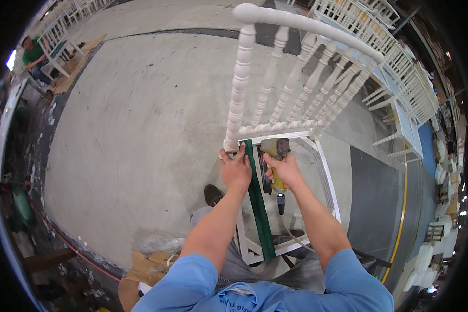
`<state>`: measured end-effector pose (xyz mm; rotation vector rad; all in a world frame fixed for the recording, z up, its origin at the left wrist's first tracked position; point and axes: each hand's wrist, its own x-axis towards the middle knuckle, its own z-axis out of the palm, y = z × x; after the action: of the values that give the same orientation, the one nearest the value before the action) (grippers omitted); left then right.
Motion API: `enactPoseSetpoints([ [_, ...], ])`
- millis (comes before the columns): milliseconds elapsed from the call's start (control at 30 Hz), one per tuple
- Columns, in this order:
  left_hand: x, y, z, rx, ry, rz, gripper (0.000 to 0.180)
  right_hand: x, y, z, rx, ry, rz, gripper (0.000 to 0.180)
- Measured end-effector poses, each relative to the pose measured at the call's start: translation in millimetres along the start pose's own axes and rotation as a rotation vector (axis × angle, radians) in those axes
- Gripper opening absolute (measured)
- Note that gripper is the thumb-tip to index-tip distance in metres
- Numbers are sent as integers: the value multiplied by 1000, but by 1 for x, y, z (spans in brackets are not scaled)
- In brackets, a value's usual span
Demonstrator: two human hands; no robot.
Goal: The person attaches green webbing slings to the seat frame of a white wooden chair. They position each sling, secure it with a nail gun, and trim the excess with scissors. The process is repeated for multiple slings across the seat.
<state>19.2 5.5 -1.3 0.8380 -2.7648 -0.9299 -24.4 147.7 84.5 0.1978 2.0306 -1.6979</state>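
A white chair with turned spindles (pixel 239 88) stands before me, its open seat frame (pixel 326 179) toward my knees. Down the left side of that frame runs a dark green strap (pixel 261 216), from the chair back's foot to the near rail. My left hand (pixel 235 171) presses on the strap's far end by the left back post, fingers stretched out and apart. Just right of it, my right hand (pixel 287 170) is closed round the grip of a yellow and black pneumatic staple gun (pixel 275 148). The gun's nose is partly hidden. An air hose (pixel 291 233) trails from its handle toward me.
Several white spindle chairs (pixel 395 88) are stacked at the far right. A person in green (pixel 35 56) sits at the far left beside another white chair (pixel 57 44). Cardboard (pixel 145 268) and clear plastic wrap (pixel 161 243) lie near my left leg. Dark matting (pixel 372 192) covers floor at right.
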Motion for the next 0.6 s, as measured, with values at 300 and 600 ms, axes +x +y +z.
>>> enactPoseSetpoints([
  [300,2,-1,-8,-43,-89,-46,47,41,23,27,-122,14,-32,36],
  [600,4,-3,-11,-48,-121,-50,49,49,23,31,-218,4,-21,26],
])
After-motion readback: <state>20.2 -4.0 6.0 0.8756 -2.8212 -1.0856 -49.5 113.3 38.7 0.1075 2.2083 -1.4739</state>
